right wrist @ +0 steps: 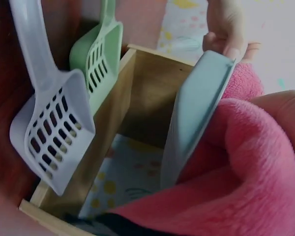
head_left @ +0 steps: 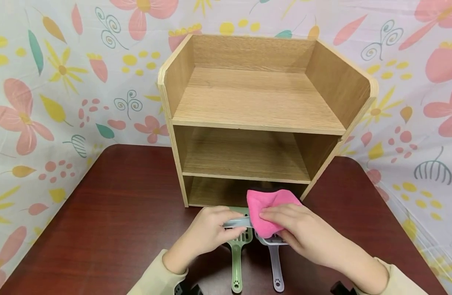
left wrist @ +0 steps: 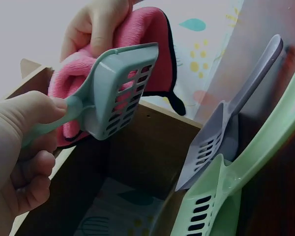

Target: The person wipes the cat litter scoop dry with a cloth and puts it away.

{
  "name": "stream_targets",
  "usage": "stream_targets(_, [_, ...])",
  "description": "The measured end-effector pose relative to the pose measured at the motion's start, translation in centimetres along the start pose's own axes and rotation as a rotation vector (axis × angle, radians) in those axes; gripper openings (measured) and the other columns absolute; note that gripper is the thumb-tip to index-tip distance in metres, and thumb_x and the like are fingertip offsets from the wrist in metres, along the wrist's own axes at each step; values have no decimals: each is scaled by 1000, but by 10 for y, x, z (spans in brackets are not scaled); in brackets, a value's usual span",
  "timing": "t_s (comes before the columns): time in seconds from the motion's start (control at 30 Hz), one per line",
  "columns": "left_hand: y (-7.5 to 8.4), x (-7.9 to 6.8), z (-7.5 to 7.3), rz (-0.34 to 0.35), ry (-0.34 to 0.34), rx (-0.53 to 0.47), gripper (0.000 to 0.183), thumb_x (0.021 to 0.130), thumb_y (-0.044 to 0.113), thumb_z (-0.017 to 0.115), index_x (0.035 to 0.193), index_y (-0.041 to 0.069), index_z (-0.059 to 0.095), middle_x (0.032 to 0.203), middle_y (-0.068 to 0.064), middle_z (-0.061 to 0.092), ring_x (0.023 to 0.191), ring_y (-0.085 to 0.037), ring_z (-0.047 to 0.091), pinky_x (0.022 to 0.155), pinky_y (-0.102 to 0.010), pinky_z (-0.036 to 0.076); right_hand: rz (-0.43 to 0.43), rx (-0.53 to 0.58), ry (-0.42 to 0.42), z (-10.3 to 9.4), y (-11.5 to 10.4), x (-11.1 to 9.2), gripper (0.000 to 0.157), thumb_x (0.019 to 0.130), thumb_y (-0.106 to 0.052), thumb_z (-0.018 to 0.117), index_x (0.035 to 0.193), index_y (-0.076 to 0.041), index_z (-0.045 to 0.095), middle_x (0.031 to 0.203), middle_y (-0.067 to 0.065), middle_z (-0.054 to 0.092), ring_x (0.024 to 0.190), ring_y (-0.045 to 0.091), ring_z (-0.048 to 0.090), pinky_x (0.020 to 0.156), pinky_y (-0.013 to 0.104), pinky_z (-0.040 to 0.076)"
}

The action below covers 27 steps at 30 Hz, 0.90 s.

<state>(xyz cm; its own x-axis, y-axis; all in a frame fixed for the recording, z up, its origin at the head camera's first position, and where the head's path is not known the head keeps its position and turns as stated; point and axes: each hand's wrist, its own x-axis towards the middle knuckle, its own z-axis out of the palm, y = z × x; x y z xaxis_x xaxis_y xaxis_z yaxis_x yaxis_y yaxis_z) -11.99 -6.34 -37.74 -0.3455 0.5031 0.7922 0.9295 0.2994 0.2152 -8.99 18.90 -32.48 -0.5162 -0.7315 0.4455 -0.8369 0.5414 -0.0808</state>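
Note:
My left hand (head_left: 210, 226) grips the handle of a pale blue-green litter scoop (left wrist: 115, 81) with a slotted head. A pink cloth (head_left: 264, 207) with dark edging is in my right hand (head_left: 305, 231), held against the head of that scoop. In the right wrist view the cloth (right wrist: 241, 162) folds along the scoop's side and hides part of it. Beneath the hands, a green litter scoop (head_left: 236, 262) and a greyish-purple litter scoop (head_left: 276, 262) lie side by side on the table, handles toward me.
A wooden shelf unit (head_left: 259, 98) stands on the dark red-brown table (head_left: 111, 229), right behind the scoops. Floral fabric (head_left: 82, 73) hangs behind and at both sides. Black objects (head_left: 340, 288) show by the sleeves at the bottom edge.

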Motion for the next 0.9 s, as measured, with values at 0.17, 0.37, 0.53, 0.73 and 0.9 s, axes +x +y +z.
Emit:
stream_targets(0.17, [-1, 0, -1, 3, -7, -15, 19, 74, 14, 78, 91, 8, 72, 74, 4, 67, 58, 0, 54, 58, -5, 42, 23, -107, -49, -4, 1, -2, 49, 69, -4, 75, 115, -17, 66, 112, -8, 67, 104, 12, 61, 92, 30, 42])
stream_targets(0.37, [1, 0, -2, 12, -18, 12, 20, 72, 14, 78, 90, 8, 72, 73, 5, 66, 58, 0, 53, 58, -6, 42, 26, -175, -83, -4, 7, -10, 41, 65, 1, 69, 102, -17, 71, 100, -7, 69, 96, 15, 61, 85, 28, 45])
stream_targets(0.53, [3, -1, 1, 19, -12, 28, 20, 71, 14, 79, 89, 9, 72, 73, 5, 66, 58, -1, 53, 59, -7, 43, 43, -206, -97, -6, 8, -11, 38, 64, 2, 66, 96, -19, 71, 94, -8, 69, 90, 15, 61, 80, 29, 46])
stream_targets(0.73, [6, -1, 3, 18, 13, 33, 21, 71, 14, 80, 89, 8, 73, 72, 4, 66, 57, -1, 53, 58, -5, 42, 4, -163, -116, -2, 1, -3, 44, 67, 3, 61, 104, -19, 70, 104, -8, 68, 97, 16, 58, 85, 29, 43])
stream_targets(0.9, [2, 1, 0, 26, 10, 50, 21, 72, 15, 79, 90, 8, 73, 70, 6, 64, 54, 0, 50, 56, -6, 41, 6, -200, -100, 2, -1, 3, 42, 69, 3, 59, 103, -18, 70, 102, -7, 69, 94, 16, 58, 82, 30, 45])
